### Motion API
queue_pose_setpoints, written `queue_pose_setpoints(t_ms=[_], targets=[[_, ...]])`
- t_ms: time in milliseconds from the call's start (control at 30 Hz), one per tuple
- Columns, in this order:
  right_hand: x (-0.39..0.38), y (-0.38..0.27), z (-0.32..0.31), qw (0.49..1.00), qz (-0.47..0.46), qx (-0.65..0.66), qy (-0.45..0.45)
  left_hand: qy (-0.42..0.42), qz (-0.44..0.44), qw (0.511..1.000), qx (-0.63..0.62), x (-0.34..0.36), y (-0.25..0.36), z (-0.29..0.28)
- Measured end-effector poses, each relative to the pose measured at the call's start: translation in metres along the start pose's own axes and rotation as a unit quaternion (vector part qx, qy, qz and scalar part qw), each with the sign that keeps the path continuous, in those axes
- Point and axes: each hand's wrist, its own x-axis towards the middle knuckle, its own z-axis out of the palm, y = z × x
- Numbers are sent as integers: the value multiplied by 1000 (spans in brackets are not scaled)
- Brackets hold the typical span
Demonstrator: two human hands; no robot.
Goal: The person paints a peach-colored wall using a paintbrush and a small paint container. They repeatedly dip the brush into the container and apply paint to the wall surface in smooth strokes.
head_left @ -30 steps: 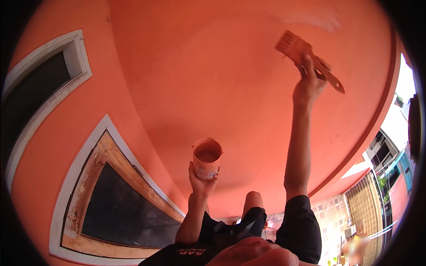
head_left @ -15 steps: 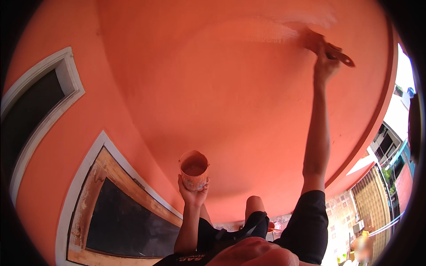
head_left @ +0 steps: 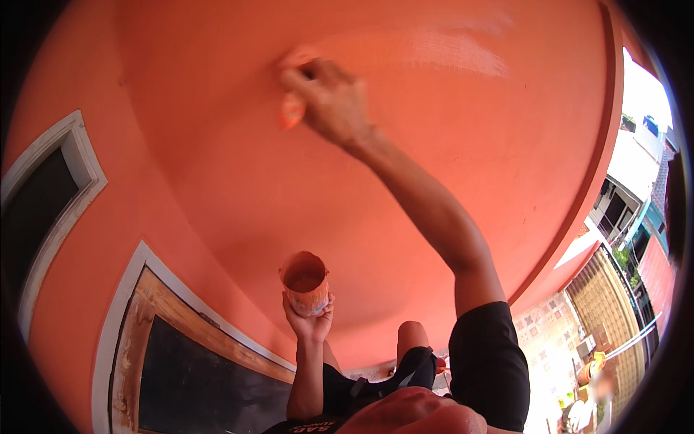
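My right hand (head_left: pixel 329 98) grips a paintbrush (head_left: pixel 292 110), both blurred, high against the salmon-painted wall (head_left: pixel 434 126). The bristles are mostly hidden behind my fingers and motion blur. A paler, wet-looking streak (head_left: pixel 448 49) runs across the wall to the right of the brush. Low in the middle, my left hand (head_left: pixel 309 322) holds an orange-stained, upright paint pot (head_left: pixel 305 282) with paint inside, its fingers wrapped round the lower part.
At left are a dark window with a white frame (head_left: pixel 87 155) and a wood-framed dark panel (head_left: pixel 188 369). A raised band (head_left: pixel 603 145) edges the wall at right. Beyond are buildings, a slatted screen (head_left: pixel 600 311), tiles (head_left: pixel 542 325) and blurred clutter at bottom right. My knees show below.
My right hand and brush have swept from the upper right leftward to the middle of the wall; a pale streak now shows behind them. The pot sits a little lower and further left in view.
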Motion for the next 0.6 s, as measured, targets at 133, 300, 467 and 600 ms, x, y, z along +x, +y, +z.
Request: queue_pose_setpoints(t_ms=[133,300,467,600], targets=[[19,-39,34,989,92,113,-12,16,-38,999,2,3,-10,3],[-13,100,-53,923,246,240,174,17,-41,999,20,-8,0,0],[-67,231,-225,871,370,-181,268,25,-8,999,23,-13,11,-6],[-72,240,-250,835,447,-256,191,9,-10,1000,-1,-8,5,-9]])
